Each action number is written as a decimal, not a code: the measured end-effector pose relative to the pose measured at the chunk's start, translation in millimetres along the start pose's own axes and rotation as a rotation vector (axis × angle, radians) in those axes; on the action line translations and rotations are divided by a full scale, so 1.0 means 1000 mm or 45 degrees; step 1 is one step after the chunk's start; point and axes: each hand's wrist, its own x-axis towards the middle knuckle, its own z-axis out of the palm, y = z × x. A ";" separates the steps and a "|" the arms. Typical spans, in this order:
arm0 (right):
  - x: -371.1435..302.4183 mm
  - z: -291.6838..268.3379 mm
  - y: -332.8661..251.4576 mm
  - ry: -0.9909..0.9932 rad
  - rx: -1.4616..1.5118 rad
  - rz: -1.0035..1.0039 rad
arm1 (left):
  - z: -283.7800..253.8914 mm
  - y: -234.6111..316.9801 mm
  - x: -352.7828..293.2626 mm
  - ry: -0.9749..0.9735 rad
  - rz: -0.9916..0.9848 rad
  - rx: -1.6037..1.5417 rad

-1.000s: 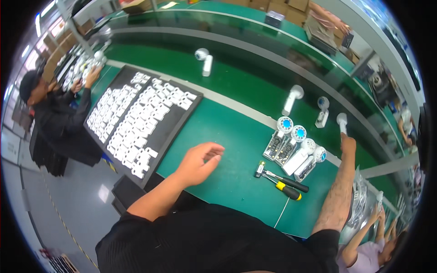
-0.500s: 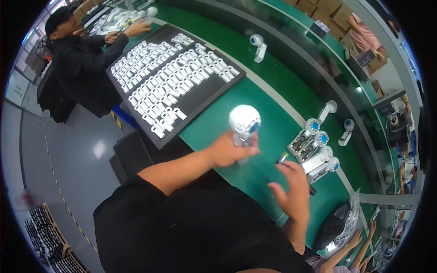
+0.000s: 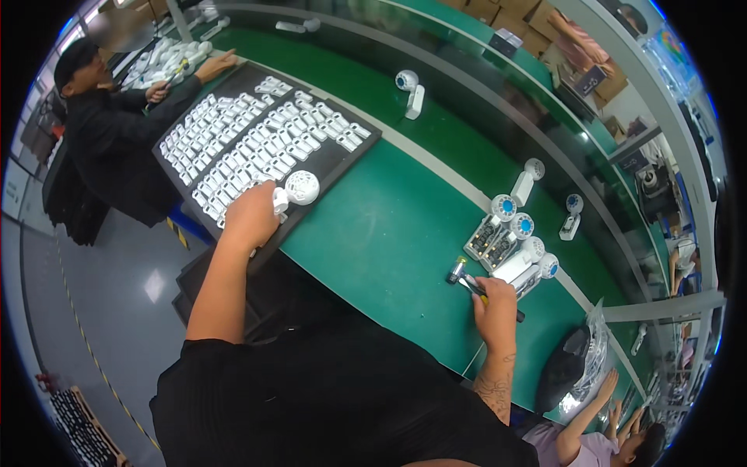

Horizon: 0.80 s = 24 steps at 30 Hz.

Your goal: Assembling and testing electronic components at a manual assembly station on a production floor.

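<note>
My left hand reaches over the near edge of the black tray, its fingers closed on a white ball-headed camera. Rows of small white plastic housings fill much of that tray, some hidden by my hand. On the right, my right hand grips a small hammer with a dark and yellow head and a metal shaft. Just beyond that hand, several white cameras with round heads lie together, some with blue faces and two with circuit boards exposed.
Further cameras lie on the green conveyor along the far side. A black bag with clear plastic sits at the right. One co-worker works at the far left beside a heap of white parts; another person is at the lower right.
My left hand has carried the ball-headed camera left, from above the green table to the tray. My right hand, open beside the hammer before, is now closed on it.
</note>
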 end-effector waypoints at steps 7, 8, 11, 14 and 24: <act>0.011 0.009 -0.010 0.009 -0.196 0.088 | -0.002 0.001 0.007 0.053 -0.028 -0.010; 0.012 0.010 -0.011 0.010 -0.200 0.085 | -0.001 0.001 0.007 0.078 -0.020 -0.014; 0.015 0.008 -0.016 0.003 -0.221 0.140 | -0.010 0.011 0.005 0.187 0.054 -0.082; 0.012 0.006 -0.020 0.106 -0.237 0.001 | -0.016 0.039 0.001 0.279 0.247 -0.224; 0.026 -0.012 -0.063 -0.283 1.532 0.506 | 0.015 0.180 -0.051 0.235 1.585 -0.667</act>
